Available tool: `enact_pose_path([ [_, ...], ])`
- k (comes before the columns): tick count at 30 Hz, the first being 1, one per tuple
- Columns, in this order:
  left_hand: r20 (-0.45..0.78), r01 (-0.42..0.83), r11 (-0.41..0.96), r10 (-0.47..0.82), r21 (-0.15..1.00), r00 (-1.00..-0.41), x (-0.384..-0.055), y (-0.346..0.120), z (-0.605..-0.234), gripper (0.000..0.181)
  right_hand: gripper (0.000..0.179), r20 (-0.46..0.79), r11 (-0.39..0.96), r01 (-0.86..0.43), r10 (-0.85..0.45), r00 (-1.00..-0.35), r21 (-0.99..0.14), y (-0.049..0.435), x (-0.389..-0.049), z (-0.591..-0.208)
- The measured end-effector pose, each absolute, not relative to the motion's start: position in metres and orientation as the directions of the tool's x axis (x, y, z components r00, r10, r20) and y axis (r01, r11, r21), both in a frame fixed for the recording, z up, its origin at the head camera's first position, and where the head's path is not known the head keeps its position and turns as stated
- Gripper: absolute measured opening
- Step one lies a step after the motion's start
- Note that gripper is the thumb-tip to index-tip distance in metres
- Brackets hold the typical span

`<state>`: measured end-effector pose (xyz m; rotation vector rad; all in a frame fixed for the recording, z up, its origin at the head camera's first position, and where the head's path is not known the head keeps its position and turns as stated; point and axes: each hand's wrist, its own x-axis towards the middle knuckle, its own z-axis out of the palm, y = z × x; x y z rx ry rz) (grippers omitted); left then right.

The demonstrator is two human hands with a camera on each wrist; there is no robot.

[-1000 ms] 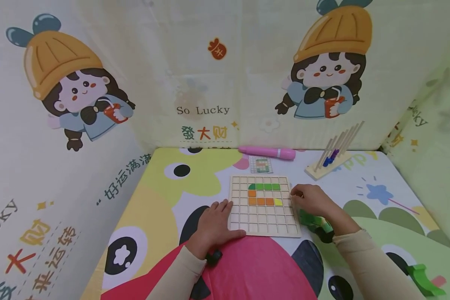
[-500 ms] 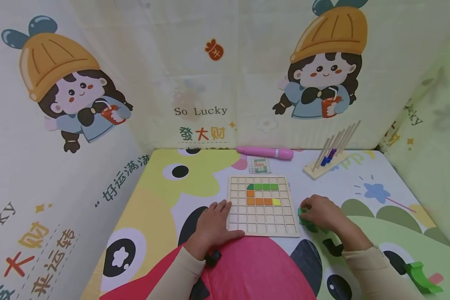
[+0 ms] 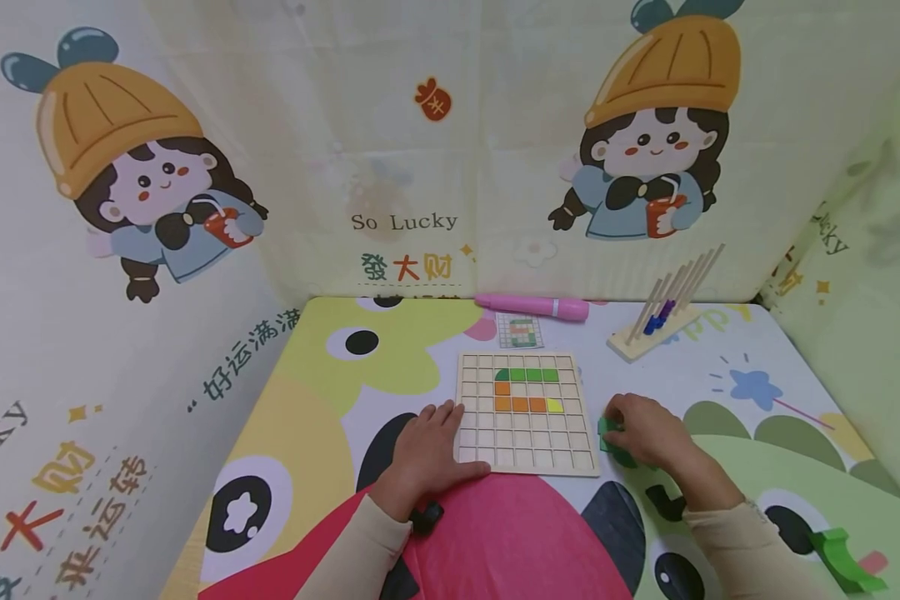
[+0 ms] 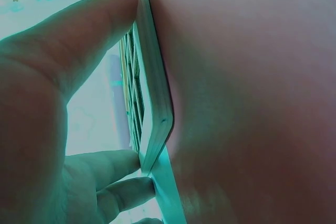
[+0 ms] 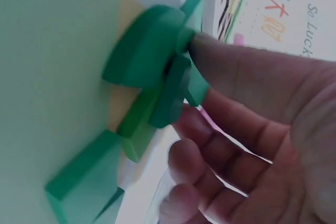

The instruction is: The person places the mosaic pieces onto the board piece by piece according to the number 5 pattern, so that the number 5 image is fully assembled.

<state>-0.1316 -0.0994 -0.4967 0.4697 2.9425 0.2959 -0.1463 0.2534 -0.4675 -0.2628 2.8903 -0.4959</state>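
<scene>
A wooden grid board (image 3: 525,446) lies on the table, with green, orange and one yellow block (image 3: 555,406) set in its cells. My left hand (image 3: 431,450) rests against the board's near left corner, fingers extended; in the left wrist view the thumb (image 4: 100,19) touches one edge and fingertips another. Beside the board's right edge, my right hand (image 3: 648,429) is over loose green blocks (image 3: 613,442). In the right wrist view its thumb and curled fingers pinch a small green block (image 5: 185,39) among several others, including a rounded one (image 5: 142,51). The fingers partly hide the pile.
A small pattern card (image 3: 520,331) lies behind the board, with a pink pen-shaped object (image 3: 532,305) beyond it. At the back right stands a wooden peg stand (image 3: 652,332) with blue and purple pieces. A green arched block (image 3: 846,562) lies at the near right.
My right hand has moved from the board's right edge toward me and rightward, down to the loose green blocks. The left hand has stayed at the board's corner.
</scene>
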Motion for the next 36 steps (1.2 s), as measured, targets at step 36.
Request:
enact_pose_path([
  [36,-0.124,0.296,0.934,0.324,0.2,-0.938,-0.132,-0.098,-0.493,0.107,0.008,-0.16,0.699,-0.104,-0.302,-0.94,-0.707,0.219,-0.175,-0.478],
])
